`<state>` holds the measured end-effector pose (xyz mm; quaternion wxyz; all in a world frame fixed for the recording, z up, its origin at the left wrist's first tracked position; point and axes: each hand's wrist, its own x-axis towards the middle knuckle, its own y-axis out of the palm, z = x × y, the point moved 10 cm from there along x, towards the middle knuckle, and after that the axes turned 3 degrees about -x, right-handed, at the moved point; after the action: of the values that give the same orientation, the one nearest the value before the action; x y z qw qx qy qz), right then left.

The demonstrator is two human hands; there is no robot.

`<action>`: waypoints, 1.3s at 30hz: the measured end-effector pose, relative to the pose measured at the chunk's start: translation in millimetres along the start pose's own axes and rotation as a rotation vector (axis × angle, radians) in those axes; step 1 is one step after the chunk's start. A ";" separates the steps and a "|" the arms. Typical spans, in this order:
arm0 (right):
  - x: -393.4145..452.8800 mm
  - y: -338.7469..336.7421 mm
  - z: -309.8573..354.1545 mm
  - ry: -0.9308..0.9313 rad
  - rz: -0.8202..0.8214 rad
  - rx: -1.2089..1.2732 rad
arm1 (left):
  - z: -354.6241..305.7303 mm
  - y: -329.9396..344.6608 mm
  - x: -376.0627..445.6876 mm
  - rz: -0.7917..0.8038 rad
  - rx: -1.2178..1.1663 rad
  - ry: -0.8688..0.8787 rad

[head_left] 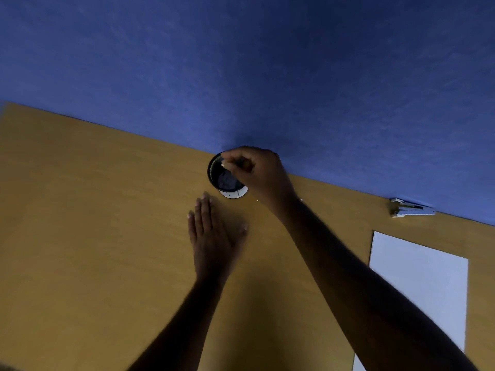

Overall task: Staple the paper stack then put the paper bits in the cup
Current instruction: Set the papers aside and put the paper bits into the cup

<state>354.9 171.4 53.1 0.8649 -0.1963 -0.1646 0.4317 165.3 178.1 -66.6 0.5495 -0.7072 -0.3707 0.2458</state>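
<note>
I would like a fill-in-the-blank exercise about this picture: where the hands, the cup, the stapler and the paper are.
1. The right hand is pinched over the mouth of the ____.
2. The left hand lies ____ on the table, palm down.
3. The stapler rests by the table's far edge, beyond the white ____.
4. The wall behind the table is ____.

Missing words: cup; flat; paper stack; blue

This looks like an office or study corner to me: I work at a plain wood-grain surface [93, 210] pushed against a blue textured wall [241, 62], with a stapler [411, 208] by the wall and a white paper stack [423, 277] nearby.
</note>
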 end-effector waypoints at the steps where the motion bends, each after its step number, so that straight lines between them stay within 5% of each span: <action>1: 2.0 2.1 -2.7 0.008 0.014 0.012 | 0.9 0.1 0.1 0.001 0.001 -0.003; 18: 4.3 17.1 -6.5 -0.068 0.115 -0.179 | -0.5 -1.5 -0.9 0.002 -0.023 -0.002; 39: -0.4 -9.1 5.4 -0.163 -0.029 -0.283 | -0.7 0.5 -0.8 0.015 -0.005 -0.004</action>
<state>358.5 167.1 62.1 0.8186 -0.2782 -0.2962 0.4059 165.5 177.0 -66.9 0.5451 -0.7108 -0.3671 0.2505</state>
